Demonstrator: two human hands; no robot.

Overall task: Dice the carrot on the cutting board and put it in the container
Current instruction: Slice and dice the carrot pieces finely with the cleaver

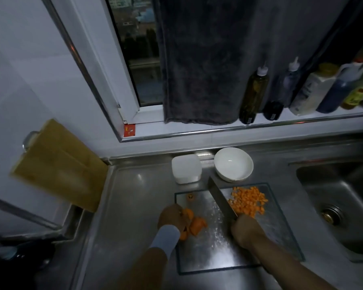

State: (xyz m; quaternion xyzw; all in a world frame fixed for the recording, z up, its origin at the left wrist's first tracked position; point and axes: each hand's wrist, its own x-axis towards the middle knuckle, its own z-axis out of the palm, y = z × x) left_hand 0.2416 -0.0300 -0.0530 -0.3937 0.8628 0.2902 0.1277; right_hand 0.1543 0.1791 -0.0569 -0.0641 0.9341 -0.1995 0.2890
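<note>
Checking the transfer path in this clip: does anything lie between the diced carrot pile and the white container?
Yes. The knife, held by the right hand, lies across the board between the diced pile and the container. Nothing else visible does.

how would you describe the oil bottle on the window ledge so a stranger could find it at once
Find the white window ledge above the counter, where a dark towel hangs down. The oil bottle is first in the row of bottles just right of the towel. It is slim with golden-green contents, while its nozzle-capped neighbour is dark.
</note>
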